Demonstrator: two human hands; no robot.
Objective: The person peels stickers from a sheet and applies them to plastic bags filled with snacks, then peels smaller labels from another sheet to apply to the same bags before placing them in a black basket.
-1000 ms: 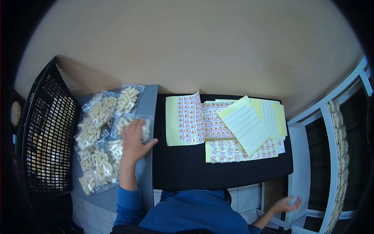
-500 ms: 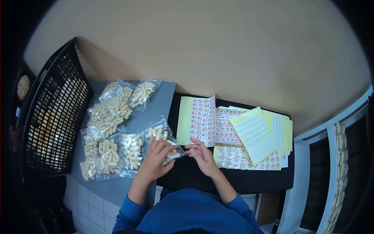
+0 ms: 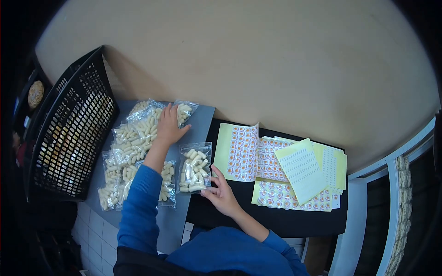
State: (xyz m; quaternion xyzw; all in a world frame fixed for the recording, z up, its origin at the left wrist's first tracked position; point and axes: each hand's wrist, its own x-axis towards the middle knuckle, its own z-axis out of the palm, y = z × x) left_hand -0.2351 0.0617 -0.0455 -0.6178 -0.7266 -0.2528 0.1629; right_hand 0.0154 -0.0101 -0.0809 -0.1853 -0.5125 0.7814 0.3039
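My left hand (image 3: 169,126) reaches over the far bags, its fingers spread across the edge of a clear bag of pale, capsule-shaped pieces (image 3: 184,111). Its fingertips partly hide the neighbouring bags. At the seam between the grey and black surfaces lies a single clear zip bag (image 3: 195,170) filled with the same pale pieces. My right hand (image 3: 223,195) has its thumb and fingers at that bag's lower right edge, gripping it. More filled bags (image 3: 133,138) overlap in a pile to the left, some covered by my left forearm.
A black plastic basket (image 3: 69,133) with pale contents stands at the left edge of the grey table (image 3: 182,202). Sticker sheets (image 3: 241,152) with orange-and-white prints lie on the black surface (image 3: 294,221), with a yellowish printed sheet (image 3: 301,170) on top. A wall rises behind.
My left hand has left the single bag and moved up and left to the far bags. That bag now lies straighter, and my right hand has come down to its edge.
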